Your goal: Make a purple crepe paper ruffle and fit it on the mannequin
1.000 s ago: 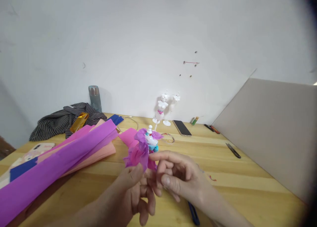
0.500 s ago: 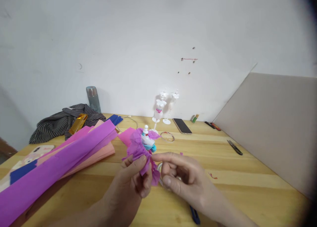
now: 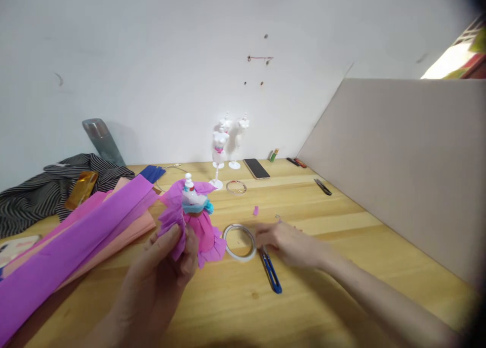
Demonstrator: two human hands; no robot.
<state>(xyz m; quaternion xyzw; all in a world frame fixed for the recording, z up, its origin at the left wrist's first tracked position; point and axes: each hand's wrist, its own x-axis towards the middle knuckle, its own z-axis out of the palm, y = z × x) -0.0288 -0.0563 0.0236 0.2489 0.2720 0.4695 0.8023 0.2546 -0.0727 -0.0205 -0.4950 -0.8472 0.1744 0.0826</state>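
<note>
My left hand [image 3: 167,257] is closed, pinching a ruffled purple crepe paper strip [image 3: 172,219] at its lower edge. That strip spreads around a small white dress-form mannequin [image 3: 194,199] with a light blue band and a pink-and-purple paper skirt [image 3: 205,234]. My right hand [image 3: 284,243] is low over the table, its blurred fingers pointing down at the right rim of a white tape roll [image 3: 240,257]. Just below those fingers lie blue-handled thread snips [image 3: 271,274], their tip end partly covered by the hand. Whether the fingers grip anything is unclear.
Rolled purple and peach crepe paper [image 3: 87,236] covers the left side, near striped cloth [image 3: 30,186] and a flask [image 3: 102,140]. White mannequins [image 3: 219,148], a phone [image 3: 256,168] and a wire ring [image 3: 236,187] stand or lie behind. Black scissors [image 3: 322,186] lie right.
My right hand has left the purple paper and moved right, down to the tape roll and snips. My left hand keeps its pinch. The view has swung to the right.
</note>
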